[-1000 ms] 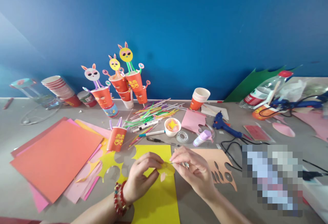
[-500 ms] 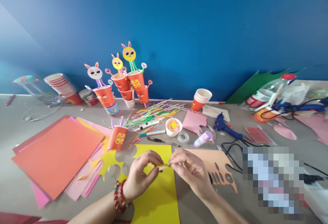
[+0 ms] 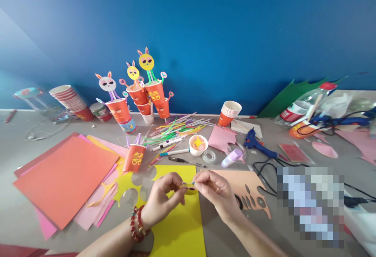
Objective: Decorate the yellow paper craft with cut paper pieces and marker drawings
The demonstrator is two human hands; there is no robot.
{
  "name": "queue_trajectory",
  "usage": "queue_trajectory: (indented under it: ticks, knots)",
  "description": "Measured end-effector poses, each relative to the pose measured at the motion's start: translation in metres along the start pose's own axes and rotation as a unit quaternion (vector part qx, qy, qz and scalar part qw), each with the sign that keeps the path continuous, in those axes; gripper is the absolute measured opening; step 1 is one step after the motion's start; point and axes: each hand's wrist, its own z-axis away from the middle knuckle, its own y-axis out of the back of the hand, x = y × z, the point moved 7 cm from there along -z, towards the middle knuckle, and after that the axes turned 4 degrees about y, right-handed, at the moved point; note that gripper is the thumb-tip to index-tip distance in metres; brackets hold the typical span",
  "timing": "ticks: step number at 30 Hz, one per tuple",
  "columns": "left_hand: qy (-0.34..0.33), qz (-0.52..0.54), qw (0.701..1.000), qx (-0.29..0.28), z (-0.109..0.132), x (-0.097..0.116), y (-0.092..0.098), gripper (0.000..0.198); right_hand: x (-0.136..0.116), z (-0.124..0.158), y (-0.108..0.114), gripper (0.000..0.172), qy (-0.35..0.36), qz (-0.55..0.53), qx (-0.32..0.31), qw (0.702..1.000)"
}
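A small yellow paper face (image 3: 188, 187) with dark and pink eye shapes is held up between my two hands, tilted and partly covered by fingers. My left hand (image 3: 164, 196), with red bead bracelets at its wrist, pinches the left side. On the right, the fingertips of my right hand (image 3: 216, 192) are closed at the face's edge, where a tiny bluish bit shows. Beneath them lies a yellow paper sheet (image 3: 182, 225) with rounded cutouts. Beyond the hands stand a red cup (image 3: 134, 158) holding purple straws and a white cup (image 3: 198, 145) of paper pieces.
Rabbit-faced cup figures (image 3: 117, 110) stand by the blue wall. Several straws (image 3: 176, 129), a black pen (image 3: 185, 161), a tape roll (image 3: 209, 156) and a glue stick (image 3: 232, 158) lie ahead. A blue glue gun (image 3: 260, 145), its cord, and orange paper (image 3: 64, 178) flank the hands.
The yellow paper face has turned between my fingers, so its eye shapes show more now. Both hands stay in nearly the same place, and the view has shifted slightly.
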Motion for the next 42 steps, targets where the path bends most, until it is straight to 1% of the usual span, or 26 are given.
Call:
queue_trajectory:
  ticks: [3,6,10,17,26,34,42]
  knots:
    - [0.046,0.042,0.998,-0.006,-0.002,-0.007,-0.001,0.025,0.004,-0.001,0.0,0.021,-0.024,-0.005,0.007,1.0]
    - [0.075,0.069,0.995,-0.009,-0.002,-0.013,-0.002,0.027,0.007,-0.002,0.0,0.022,-0.048,-0.016,0.012,0.999]
    - [0.097,0.093,0.991,-0.006,-0.003,-0.018,-0.002,0.031,0.011,-0.002,0.0,0.023,-0.059,-0.031,0.023,0.998]
    - [0.123,0.102,0.987,0.0,-0.005,-0.018,-0.003,0.039,0.022,-0.002,0.002,0.026,-0.099,-0.049,0.044,0.993]
    - [0.133,0.084,0.987,0.014,-0.007,-0.017,-0.002,0.042,0.025,-0.003,0.001,0.028,-0.114,-0.07,0.057,0.989]
    - [0.139,0.094,0.986,0.014,-0.007,-0.02,-0.002,0.043,0.029,-0.002,0.0,0.026,-0.126,-0.109,0.064,0.984]
    - [0.147,0.099,0.984,0.011,-0.008,-0.022,-0.002,0.043,0.03,-0.002,-0.004,0.031,-0.153,-0.153,0.071,0.974]
